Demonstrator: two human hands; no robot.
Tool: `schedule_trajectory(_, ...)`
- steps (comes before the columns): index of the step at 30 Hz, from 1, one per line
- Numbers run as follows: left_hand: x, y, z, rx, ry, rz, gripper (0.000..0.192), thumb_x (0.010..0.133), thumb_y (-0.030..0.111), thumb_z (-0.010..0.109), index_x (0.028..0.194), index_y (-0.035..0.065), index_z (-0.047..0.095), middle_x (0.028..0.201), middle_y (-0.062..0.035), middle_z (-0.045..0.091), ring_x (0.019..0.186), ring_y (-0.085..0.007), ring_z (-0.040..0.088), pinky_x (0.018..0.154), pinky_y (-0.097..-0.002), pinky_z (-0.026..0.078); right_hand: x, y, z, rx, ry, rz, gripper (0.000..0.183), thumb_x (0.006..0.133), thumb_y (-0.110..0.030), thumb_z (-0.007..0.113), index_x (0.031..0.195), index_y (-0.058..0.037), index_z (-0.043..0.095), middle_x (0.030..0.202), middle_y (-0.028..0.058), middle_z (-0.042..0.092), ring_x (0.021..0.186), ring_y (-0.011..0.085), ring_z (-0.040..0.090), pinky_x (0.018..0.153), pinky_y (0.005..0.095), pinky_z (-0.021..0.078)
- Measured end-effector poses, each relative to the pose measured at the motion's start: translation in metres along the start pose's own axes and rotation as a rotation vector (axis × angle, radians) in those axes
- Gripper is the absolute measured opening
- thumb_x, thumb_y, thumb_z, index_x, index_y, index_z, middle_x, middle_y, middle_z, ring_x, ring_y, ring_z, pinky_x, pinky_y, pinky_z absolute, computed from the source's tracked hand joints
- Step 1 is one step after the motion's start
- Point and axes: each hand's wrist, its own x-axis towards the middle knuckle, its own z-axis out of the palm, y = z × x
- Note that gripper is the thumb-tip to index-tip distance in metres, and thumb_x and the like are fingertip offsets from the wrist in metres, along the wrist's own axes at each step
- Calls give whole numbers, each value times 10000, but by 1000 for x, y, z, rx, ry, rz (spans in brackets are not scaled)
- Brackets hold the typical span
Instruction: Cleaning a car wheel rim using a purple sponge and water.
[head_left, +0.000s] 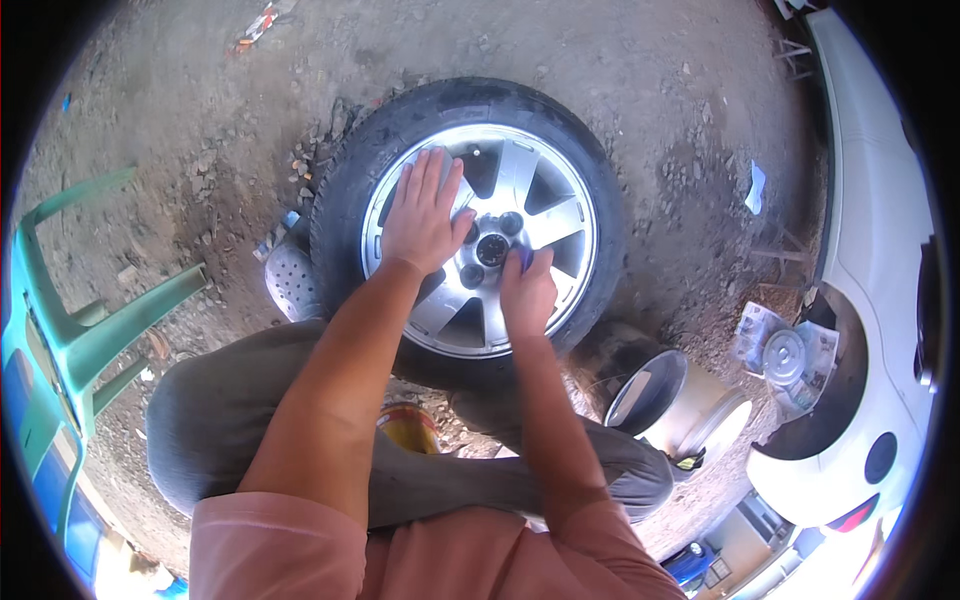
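A car wheel lies flat on the dirt before me, a black rubber tyre (600, 180) around a silver multi-spoke alloy rim (517, 169) with a dark centre cap (492, 250). Dark round bolt recesses surround the cap. My left hand (426, 210) lies with its palm down and fingers extended on the upper left spokes. Just right of the cap, my right hand (529, 289) is closed around a small purple object (526, 257), mostly hidden by the fingers, against the rim. Its exact kind cannot be told.
A green plastic chair (82, 337) stands at left. A perforated clog (291, 279) touches the tyre's left side. A metal can (660, 390) and a yellow container (409, 427) sit near my legs. A white car body (870, 225) borders the right, beside a round metal lid (784, 357) on paper.
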Motion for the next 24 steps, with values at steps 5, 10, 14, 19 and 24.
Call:
schedule_trajectory(5,1,3,3,-47,3,-3,722,948,395,599,1533,49,356,1597,-245,294,1504,-402,247,1238,-510,196,9,3,2,51,8,21,258,955,-244,626,961,-17,505,732,273,661,684,491,661,614,564,522)
schedule_trajectory(10,-1,4,3,-51,5,-38,700,943,373,612,1514,42,379,1579,-243,323,1487,-407,277,1227,-511,224,1,-3,4,-5,2,62,260,955,-235,636,936,-15,499,731,279,657,702,495,663,620,565,521)
schedule_trajectory(14,3,4,4,-47,60,4,685,949,377,602,1507,43,387,1575,-239,330,1479,-407,294,1229,-511,228,25,7,-3,79,-42,-40,233,960,-193,636,944,-2,503,757,278,652,695,489,651,629,552,513)
schedule_trajectory(19,-2,-2,1,-29,9,-41,664,960,391,577,1507,61,400,1577,-222,337,1489,-370,290,1244,-483,206,38,24,-39,72,-160,-174,233,944,-199,671,1031,-4,578,840,245,672,777,458,661,685,523,516)
schedule_trajectory(24,1,4,2,-1,37,-9,634,958,391,582,1484,69,434,1566,-203,361,1480,-361,305,1239,-480,223,41,44,-44,-53,-302,-581,190,888,-165,709,966,-40,589,823,179,669,740,378,670,664,477,535)
